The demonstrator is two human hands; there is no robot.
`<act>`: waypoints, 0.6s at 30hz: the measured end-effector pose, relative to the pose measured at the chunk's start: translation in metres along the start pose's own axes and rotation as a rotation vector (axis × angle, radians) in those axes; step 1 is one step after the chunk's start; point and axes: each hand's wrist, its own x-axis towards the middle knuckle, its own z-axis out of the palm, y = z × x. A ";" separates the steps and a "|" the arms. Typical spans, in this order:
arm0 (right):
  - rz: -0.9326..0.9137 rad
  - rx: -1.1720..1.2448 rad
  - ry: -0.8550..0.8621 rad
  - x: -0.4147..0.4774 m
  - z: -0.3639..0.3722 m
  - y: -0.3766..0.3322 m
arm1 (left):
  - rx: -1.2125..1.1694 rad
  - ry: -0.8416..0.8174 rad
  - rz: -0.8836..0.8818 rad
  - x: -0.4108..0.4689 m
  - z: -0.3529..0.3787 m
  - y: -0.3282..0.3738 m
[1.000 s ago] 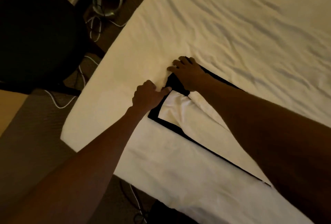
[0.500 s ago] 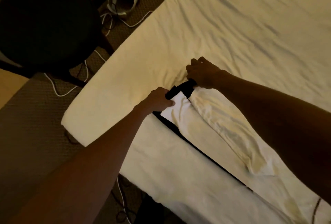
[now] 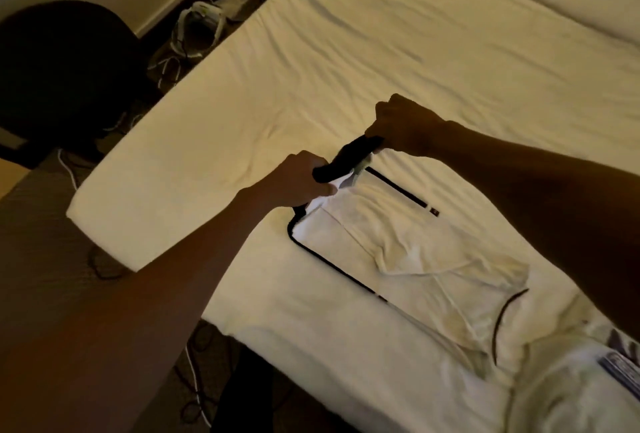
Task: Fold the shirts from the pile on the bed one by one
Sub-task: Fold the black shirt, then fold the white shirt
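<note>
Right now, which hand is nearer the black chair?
Left. The left hand grips the shirt nearer the black chair; the right hand grips it farther across the bed.

Black chair [image 3: 69,68] beside white cables [image 3: 67,169] on carpet [image 3: 38,252]

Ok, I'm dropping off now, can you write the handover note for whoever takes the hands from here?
Left hand: grips one end of the dark band.
Right hand: grips the other end.
White shirt: lies on the bed, sides folded in, band end lifted.
Done: side folds, it seems.
To do: fold the lifted end over toward the neckline, then the next shirts; cloth at bottom right may be the pile.
</note>
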 end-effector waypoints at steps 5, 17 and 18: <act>0.061 -0.022 -0.039 -0.135 0.030 0.007 | 0.046 -0.017 0.145 -0.020 0.119 0.071; 0.184 0.029 0.007 -0.358 0.184 0.006 | 0.336 -0.014 0.212 -0.023 0.383 0.130; 0.190 0.018 -0.008 -0.367 0.195 0.004 | 0.359 -0.017 0.218 -0.025 0.396 0.130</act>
